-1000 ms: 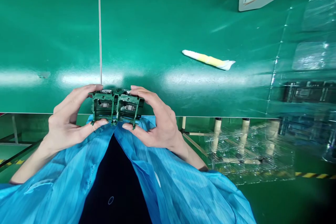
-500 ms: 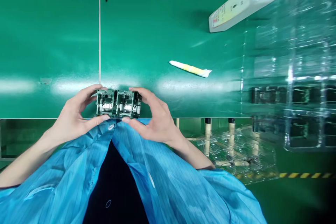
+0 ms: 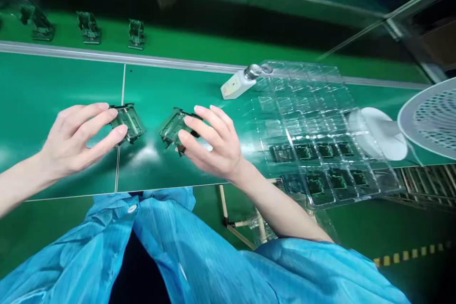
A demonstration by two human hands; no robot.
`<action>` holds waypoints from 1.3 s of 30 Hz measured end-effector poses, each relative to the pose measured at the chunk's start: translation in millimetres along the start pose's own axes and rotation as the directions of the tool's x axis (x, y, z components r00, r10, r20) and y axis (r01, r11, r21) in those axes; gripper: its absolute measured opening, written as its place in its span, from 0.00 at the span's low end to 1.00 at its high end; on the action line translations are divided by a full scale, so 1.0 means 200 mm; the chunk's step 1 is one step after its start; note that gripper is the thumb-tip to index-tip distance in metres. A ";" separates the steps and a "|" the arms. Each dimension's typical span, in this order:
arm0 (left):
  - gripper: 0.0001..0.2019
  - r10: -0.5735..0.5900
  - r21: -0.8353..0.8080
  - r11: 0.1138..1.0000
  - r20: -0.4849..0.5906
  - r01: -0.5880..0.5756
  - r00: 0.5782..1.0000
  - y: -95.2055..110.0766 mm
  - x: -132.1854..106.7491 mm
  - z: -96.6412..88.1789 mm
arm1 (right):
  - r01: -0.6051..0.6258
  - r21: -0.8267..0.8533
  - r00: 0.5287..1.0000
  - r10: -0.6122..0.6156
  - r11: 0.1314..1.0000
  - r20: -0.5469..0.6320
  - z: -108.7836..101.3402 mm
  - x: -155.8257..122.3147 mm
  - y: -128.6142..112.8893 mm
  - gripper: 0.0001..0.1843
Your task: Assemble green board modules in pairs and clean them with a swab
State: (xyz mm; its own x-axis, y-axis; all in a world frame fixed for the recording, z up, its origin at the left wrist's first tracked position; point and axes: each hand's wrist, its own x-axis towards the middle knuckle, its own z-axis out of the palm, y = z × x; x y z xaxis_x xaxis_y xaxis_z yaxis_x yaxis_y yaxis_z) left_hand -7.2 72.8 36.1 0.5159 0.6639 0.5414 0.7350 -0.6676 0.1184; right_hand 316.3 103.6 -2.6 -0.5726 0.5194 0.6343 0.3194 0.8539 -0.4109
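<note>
My left hand (image 3: 80, 140) is closed on a small green circuit-board assembly (image 3: 131, 124), thumb and fingers gripping its left side. A similar circuit-board module (image 3: 171, 126) is in my right hand (image 3: 219, 145), pinched along its right side. Both pieces are tilted, and a gap of green tabletop (image 3: 96, 175) shows between them. I cannot tell whether either one touches the table. My fingers cover the outer edges of both pieces.
A white bottle with a metal cap (image 3: 238, 84) stands beyond my right hand. Clear plastic trays (image 3: 306, 104) with several boards lie to the right, near a white fan (image 3: 427, 118). More board assemblies (image 3: 136, 33) stand on the ledge behind the metal rail (image 3: 171, 61).
The two assemblies were side by side at the table's front edge; now they are apart, one in each hand, further forward. The view has tilted up, and the yellow-and-white stick no longer shows.
</note>
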 end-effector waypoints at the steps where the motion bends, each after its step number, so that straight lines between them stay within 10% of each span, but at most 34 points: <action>1: 0.09 0.008 -0.007 1.000 0.040 -0.008 0.999 -0.03 0.04 -0.02 | 0.028 0.003 0.998 -0.028 1.000 0.048 -0.03 0.02 0.02 0.16; 6: 0.05 -0.006 -0.111 0.993 0.234 0.033 0.972 -0.09 0.21 -0.10 | 0.153 0.080 0.963 -0.167 0.985 0.212 -0.14 0.10 0.06 0.18; 14: 0.14 -0.216 -0.219 0.939 0.225 0.265 0.950 -0.09 0.13 -0.08 | 0.363 -0.099 0.930 -0.352 0.927 0.108 -0.10 0.05 0.07 0.18; 18: 0.20 -0.388 -0.266 0.890 -0.016 0.370 0.922 0.02 0.07 0.01 | 0.117 -0.044 0.978 -0.123 0.992 -0.170 0.05 -0.03 0.10 0.17; 20: 0.25 -0.662 -0.527 0.653 -0.048 0.544 0.748 0.10 0.06 0.06 | -0.155 0.215 0.910 0.224 0.964 -0.348 0.16 -0.04 0.07 0.24; 23: 0.22 -0.862 -0.811 0.025 0.278 0.584 0.423 0.22 0.05 0.14 | -0.345 0.780 0.613 0.754 0.523 -0.235 0.33 -0.02 0.00 0.29; 25: 0.24 -0.830 -0.833 -0.306 0.471 0.461 0.299 0.29 0.05 0.17 | -0.309 0.929 0.509 0.861 0.202 -0.017 0.41 0.01 -0.05 0.24; 28: 0.26 -0.749 -0.778 -0.582 0.626 0.236 0.217 0.37 0.05 0.23 | -0.174 0.953 0.445 0.844 -0.246 0.299 0.49 0.05 -0.11 0.22; 31: 0.24 -0.702 -0.739 -0.644 0.674 0.196 0.231 0.43 0.06 0.27 | -0.043 0.851 0.462 0.745 -0.523 0.481 0.51 0.07 -0.16 0.23; 34: 0.24 -0.697 -0.734 -0.646 0.679 0.209 0.231 0.46 0.05 0.29 | -0.064 0.867 0.485 0.744 -0.494 0.460 0.50 0.06 -0.19 0.24; 37: 0.23 -0.750 -0.799 -0.508 0.594 0.321 0.291 0.41 0.00 0.27 | -0.253 0.958 0.524 0.813 -0.134 0.252 0.50 0.01 -0.16 0.25; 39: 0.26 -0.802 -0.839 -0.265 0.465 0.475 0.375 0.33 -0.07 0.24 | -0.369 0.920 0.576 0.810 0.133 0.114 0.49 -0.05 -0.11 0.27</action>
State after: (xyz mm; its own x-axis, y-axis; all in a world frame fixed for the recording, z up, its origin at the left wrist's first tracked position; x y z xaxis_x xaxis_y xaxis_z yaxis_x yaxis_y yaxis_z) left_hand 55.1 35.1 -3.3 -0.1911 0.9410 -0.2792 -0.3191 0.2095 0.9243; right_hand 241.4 76.1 -64.4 -0.1570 0.9867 -0.0421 -0.4413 -0.1082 -0.8908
